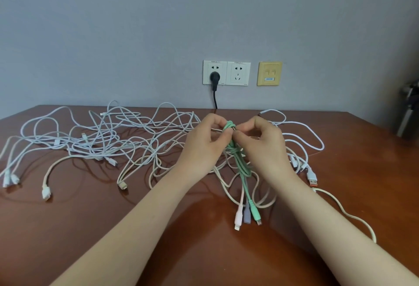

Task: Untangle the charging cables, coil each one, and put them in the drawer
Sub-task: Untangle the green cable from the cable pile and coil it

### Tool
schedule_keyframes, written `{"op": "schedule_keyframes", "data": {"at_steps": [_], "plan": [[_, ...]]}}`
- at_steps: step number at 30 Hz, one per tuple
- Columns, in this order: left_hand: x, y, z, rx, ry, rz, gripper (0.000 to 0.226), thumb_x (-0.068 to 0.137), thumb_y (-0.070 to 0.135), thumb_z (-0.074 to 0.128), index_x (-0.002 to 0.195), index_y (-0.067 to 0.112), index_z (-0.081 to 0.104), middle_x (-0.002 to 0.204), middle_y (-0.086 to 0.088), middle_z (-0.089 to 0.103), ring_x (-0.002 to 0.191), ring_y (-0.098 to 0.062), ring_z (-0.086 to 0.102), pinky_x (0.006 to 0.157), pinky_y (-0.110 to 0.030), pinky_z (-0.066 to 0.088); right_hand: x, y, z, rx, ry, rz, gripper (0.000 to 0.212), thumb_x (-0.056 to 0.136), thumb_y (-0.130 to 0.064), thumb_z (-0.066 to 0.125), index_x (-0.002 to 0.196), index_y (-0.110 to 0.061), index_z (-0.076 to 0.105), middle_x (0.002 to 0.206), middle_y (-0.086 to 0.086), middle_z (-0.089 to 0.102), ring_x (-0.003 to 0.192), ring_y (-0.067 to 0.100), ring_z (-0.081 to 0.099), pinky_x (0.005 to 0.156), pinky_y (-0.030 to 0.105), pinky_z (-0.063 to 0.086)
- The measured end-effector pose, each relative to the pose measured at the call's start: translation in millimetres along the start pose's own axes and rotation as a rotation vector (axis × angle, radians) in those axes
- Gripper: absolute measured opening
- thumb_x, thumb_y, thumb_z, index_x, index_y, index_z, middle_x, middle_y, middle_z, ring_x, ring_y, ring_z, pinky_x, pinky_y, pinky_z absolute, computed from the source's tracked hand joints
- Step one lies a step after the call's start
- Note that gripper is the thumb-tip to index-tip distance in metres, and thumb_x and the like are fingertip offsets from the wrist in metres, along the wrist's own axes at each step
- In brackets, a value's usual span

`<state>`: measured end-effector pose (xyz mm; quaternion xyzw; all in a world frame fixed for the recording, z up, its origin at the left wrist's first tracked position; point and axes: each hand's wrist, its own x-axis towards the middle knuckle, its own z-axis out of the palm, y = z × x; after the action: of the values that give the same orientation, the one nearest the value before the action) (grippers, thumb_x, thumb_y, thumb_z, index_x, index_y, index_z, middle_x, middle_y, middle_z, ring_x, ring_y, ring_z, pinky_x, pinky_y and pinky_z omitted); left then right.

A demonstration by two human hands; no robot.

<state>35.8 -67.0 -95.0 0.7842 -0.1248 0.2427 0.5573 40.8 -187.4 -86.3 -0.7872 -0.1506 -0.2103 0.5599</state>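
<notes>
Polished brown worktop (79,229) lies nearest, with pink, purple and green connector ends (246,216) side by side on it. Beyond them the left hand (204,140) and right hand (260,143) both pinch the top of the bunched green cable (243,172), which trails down over beige loops. White cables (113,136) sprawl tangled to the left and behind; an orange-tipped plug (313,179) lies to the right. Farthest, wall sockets (238,72) hold a black plug (214,77).

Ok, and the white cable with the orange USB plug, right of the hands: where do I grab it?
Pinch the orange USB plug by its white housing, just behind the tip, coming in from the near right. It lies flat at the tangle's outer edge, tip pointing toward you, with bare table on that side. The right hand, now pinching the green cable, is nearest.
</notes>
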Motion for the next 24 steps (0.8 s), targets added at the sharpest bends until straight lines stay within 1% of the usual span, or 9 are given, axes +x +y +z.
{"op": "schedule_keyframes", "data": {"at_steps": [2,5,8,10,12,15,19,22,24], "plan": [[1,-1,-2,-0.047,-0.005,-0.020,0.019,0.090,0.012,0.058,0.081,0.028,0.054,0.086,0.003,0.064,0.076,-0.021,0.063,0.078,-0.044,0.054,3,-2,1,0.198,-0.100,0.150,0.015,0.086,-0.004,0.060,0.080,-0.016,0.054,0.078,0.001,0.061,0.074,0.020,0.057,0.069,0.030,0.044],[1,-6,-5,-0.078,-0.021,-0.050,0.020,0.091,0.014,0.057,0.080,0.031,0.057,0.085,0.002,0.064,0.079,-0.020,0.062,0.083,-0.053,0.052,7,-1,-4,0.443,-0.338,0.347,0.013,0.091,-0.002,0.053,0.098,-0.009,0.060,0.086,0.017,0.066,0.076,0.024,0.060,0.072,0.033,0.050],[1,-7,-4,-0.068,-0.071,-0.044,0.018,0.092,0.014,0.055,0.083,0.029,0.059,0.086,0.001,0.064,0.077,-0.018,0.062,0.076,-0.042,0.053,9,-3,-15,0.586,-0.480,0.456,0.017,0.091,0.001,0.050,0.094,-0.005,0.066,0.078,0.008,0.070,0.065,0.013,0.067,0.067,0.023,0.056],[-1,-5,-3,-0.022,-0.096,-0.015,0.017,0.093,0.015,0.054,0.084,0.029,0.058,0.086,0.004,0.065,0.073,-0.012,0.061,0.070,-0.029,0.049,10,-3,-17,0.595,-0.477,0.480,0.016,0.090,0.000,0.051,0.091,-0.004,0.066,0.073,0.006,0.070,0.063,0.013,0.068,0.065,0.023,0.057],[-1,-4,-2,0.011,-0.085,0.002,0.017,0.092,0.015,0.054,0.084,0.030,0.057,0.090,0.007,0.066,0.077,-0.006,0.062,0.070,-0.019,0.047,9,-2,-16,0.566,-0.438,0.483,0.014,0.089,-0.001,0.053,0.092,-0.003,0.066,0.072,0.006,0.070,0.062,0.012,0.068,0.064,0.022,0.057],[-1,0,-2,0.013,-0.048,0.018,0.015,0.091,0.015,0.056,0.085,0.029,0.058,0.092,0.008,0.064,0.079,-0.003,0.061,0.065,-0.010,0.043,10,-1,-15,0.578,-0.394,0.505,0.011,0.086,-0.004,0.058,0.092,-0.003,0.067,0.072,0.005,0.070,0.062,0.012,0.067,0.065,0.022,0.056],[1,0,-4,-0.008,-0.040,0.019,0.019,0.090,0.013,0.058,0.085,0.031,0.060,0.092,0.004,0.066,0.081,-0.009,0.063,0.069,-0.015,0.049,10,-2,-14,0.555,-0.368,0.472,0.007,0.084,-0.005,0.060,0.079,-0.006,0.065,0.061,0.002,0.068,0.056,0.010,0.066,0.059,0.020,0.056],[1,-2,-2,-0.025,-0.070,-0.031,0.020,0.089,0.013,0.061,0.086,0.033,0.057,0.094,0.003,0.066,0.083,-0.013,0.063,0.076,-0.024,0.051,8,-2,-11,0.488,-0.311,0.420,0.006,0.087,-0.006,0.060,0.081,-0.005,0.063,0.061,0.000,0.066,0.053,0.007,0.064,0.052,0.017,0.052],[0,-2,1,-0.073,-0.059,-0.064,0.018,0.089,0.013,0.061,0.086,0.030,0.057,0.096,0.000,0.065,0.082,-0.014,0.064,0.077,-0.028,0.053,7,-2,-9,0.453,-0.277,0.366,0.008,0.088,-0.008,0.059,0.082,-0.006,0.063,0.066,0.004,0.066,0.055,0.008,0.064,0.053,0.018,0.052]]}}
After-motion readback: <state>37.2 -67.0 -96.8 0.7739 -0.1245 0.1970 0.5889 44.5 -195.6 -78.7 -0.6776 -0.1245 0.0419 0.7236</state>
